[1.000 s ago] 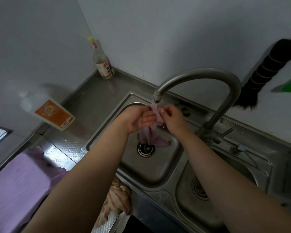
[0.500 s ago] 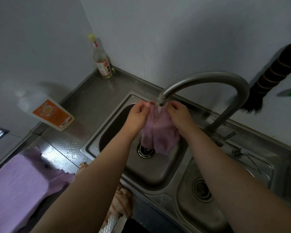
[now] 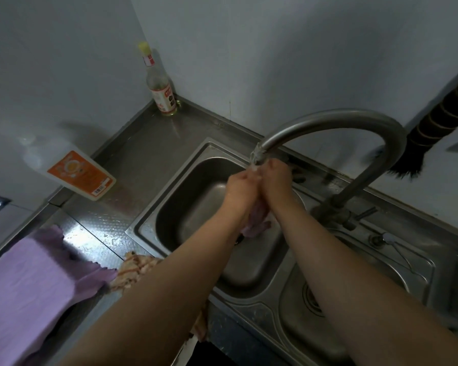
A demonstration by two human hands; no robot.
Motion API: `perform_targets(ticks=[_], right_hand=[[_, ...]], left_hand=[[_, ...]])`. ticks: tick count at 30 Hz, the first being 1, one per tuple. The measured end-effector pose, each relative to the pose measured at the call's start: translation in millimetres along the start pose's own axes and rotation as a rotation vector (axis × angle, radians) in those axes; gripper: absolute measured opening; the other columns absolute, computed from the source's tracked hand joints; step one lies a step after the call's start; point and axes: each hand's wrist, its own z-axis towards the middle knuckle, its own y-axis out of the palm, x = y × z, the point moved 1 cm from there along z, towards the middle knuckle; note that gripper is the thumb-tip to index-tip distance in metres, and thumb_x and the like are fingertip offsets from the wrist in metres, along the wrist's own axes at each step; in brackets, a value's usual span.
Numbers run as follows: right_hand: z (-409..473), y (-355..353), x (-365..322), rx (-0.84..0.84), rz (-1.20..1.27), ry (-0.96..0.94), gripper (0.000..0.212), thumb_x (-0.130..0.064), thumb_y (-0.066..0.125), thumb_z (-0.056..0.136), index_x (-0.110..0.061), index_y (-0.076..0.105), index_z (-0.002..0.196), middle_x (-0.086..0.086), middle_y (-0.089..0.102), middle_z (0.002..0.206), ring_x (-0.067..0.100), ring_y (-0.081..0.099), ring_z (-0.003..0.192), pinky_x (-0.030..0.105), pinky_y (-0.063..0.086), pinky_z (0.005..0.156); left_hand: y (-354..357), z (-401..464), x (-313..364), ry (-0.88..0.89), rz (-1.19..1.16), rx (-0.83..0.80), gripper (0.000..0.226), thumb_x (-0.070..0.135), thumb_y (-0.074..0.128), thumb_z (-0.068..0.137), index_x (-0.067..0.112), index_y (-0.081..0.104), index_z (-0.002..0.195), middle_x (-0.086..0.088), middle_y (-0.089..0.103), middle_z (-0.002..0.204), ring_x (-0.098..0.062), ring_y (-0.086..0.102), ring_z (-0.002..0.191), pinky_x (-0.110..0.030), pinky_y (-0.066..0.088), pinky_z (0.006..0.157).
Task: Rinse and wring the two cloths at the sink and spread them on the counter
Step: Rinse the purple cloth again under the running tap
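Half a second ago I held the pink cloth (image 3: 257,223) spread under the tap (image 3: 259,154); now my left hand (image 3: 242,184) and right hand (image 3: 275,175) have closed together around it, bunched over the sink (image 3: 169,215) (rubbing it, I'd judge). Rinsing isn't finished; the purple cloth (image 3: 29,281) already lies on the tabletop (image 3: 143,154)

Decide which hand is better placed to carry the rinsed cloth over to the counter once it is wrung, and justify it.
Probably the left hand. Both hands grip the pink cloth under the faucet, but the bare counter and the spread purple cloth lie on the left side; the right hand would cross over.
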Motion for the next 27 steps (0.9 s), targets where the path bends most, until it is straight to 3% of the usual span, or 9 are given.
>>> perform_targets(ticks=[3, 7, 11, 15, 18, 20, 21, 24, 27], right_hand=[[-5.8, 6.6, -0.5, -0.017, 0.010, -0.018, 0.033, -0.018, 0.041, 0.100, -0.010, 0.053, 0.071, 0.002, 0.052, 0.064, 0.018, 0.050, 0.062, 0.028, 0.037, 0.057], [-1.7, 4.6, -0.6, -0.047, -0.037, -0.003, 0.029, -0.016, 0.043, 0.099, -0.005, 0.058, 0.077, 0.013, 0.059, 0.075, 0.023, 0.053, 0.067, 0.033, 0.038, 0.060], [-7.3, 3.2, -1.5, -0.033, -0.104, -0.075, 0.031, -0.021, 0.041, 0.101, -0.010, 0.054, 0.075, 0.003, 0.054, 0.068, 0.015, 0.051, 0.062, 0.016, 0.035, 0.056], [-2.5, 0.0, 0.8, -0.042, 0.050, 0.076, 0.024, -0.025, 0.044, 0.099, -0.008, 0.060, 0.090, 0.004, 0.059, 0.079, 0.026, 0.061, 0.085, 0.031, 0.045, 0.066], [7.1, -13.8, 7.4, -0.281, -0.023, 0.213, 0.044, -0.044, 0.042, 0.097, -0.006, 0.063, 0.108, 0.008, 0.064, 0.099, 0.028, 0.058, 0.103, 0.026, 0.041, 0.079], [2.2, -17.2, 15.2, -0.462, -0.030, 0.265, 0.075, -0.076, 0.046, 0.078, -0.011, 0.068, 0.108, 0.008, 0.067, 0.106, 0.027, 0.062, 0.103, 0.036, 0.047, 0.091], [0.0, -17.9, 21.2, -0.489, -0.007, 0.233, 0.074, -0.078, 0.052, 0.072, -0.013, 0.071, 0.102, 0.009, 0.069, 0.102, 0.030, 0.064, 0.101, 0.043, 0.050, 0.092], [-1.4, -22.6, 31.1, -0.402, 0.100, 0.093, 0.027, -0.044, 0.056, 0.092, -0.022, 0.068, 0.085, 0.008, 0.065, 0.091, 0.024, 0.061, 0.090, 0.042, 0.048, 0.082], [-7.3, -22.3, 31.0, -0.285, 0.322, 0.135, 0.025, -0.036, 0.048, 0.097, -0.033, 0.067, 0.081, 0.008, 0.065, 0.100, 0.027, 0.061, 0.099, 0.044, 0.048, 0.087]], left_hand=[[-1.6, 1.5, 5.4, -0.024, -0.017, 0.026, 0.028, 0.021, 0.052, 0.098, 0.010, 0.062, 0.074, -0.004, 0.060, 0.064, -0.015, 0.057, 0.060, -0.026, 0.046, 0.058], [-2.6, 3.5, 1.9, -0.040, 0.044, -0.006, 0.028, 0.022, 0.047, 0.100, 0.011, 0.061, 0.079, -0.012, 0.064, 0.078, -0.025, 0.063, 0.079, -0.035, 0.052, 0.074], [-6.7, 2.8, -5.4, -0.051, -0.027, -0.016, 0.032, 0.026, 0.051, 0.099, 0.009, 0.062, 0.074, -0.005, 0.061, 0.061, -0.018, 0.058, 0.061, -0.025, 0.047, 0.057], [-20.0, 2.5, -9.5, -0.153, -0.260, -0.250, 0.049, 0.040, 0.040, 0.102, -0.001, 0.060, 0.120, -0.017, 0.066, 0.103, -0.027, 0.063, 0.098, -0.042, 0.049, 0.096], [-33.6, 5.4, -11.5, -0.150, -0.392, -0.414, 0.065, 0.054, 0.045, 0.091, 0.003, 0.054, 0.129, -0.022, 0.061, 0.126, -0.032, 0.060, 0.116, -0.044, 0.045, 0.103], [-48.4, 14.1, -14.0, -0.025, -0.342, -0.386, 0.049, 0.045, 0.052, 0.091, 0.003, 0.059, 0.115, -0.020, 0.064, 0.116, -0.029, 0.063, 0.107, -0.040, 0.050, 0.096], [-55.1, 17.4, -14.8, 0.040, -0.275, -0.343, 0.038, 0.040, 0.054, 0.094, 0.005, 0.061, 0.106, -0.018, 0.064, 0.108, -0.027, 0.061, 0.100, -0.038, 0.050, 0.089], [-65.5, 21.1, -19.5, 0.151, -0.027, -0.177, 0.032, 0.036, 0.048, 0.099, 0.009, 0.065, 0.091, -0.012, 0.063, 0.087, -0.025, 0.057, 0.084, -0.035, 0.048, 0.075], [-60.7, 18.3, -20.2, 0.155, 0.000, -0.003, 0.033, 0.029, 0.042, 0.102, 0.008, 0.067, 0.096, -0.011, 0.066, 0.088, -0.025, 0.061, 0.084, -0.040, 0.051, 0.080]])
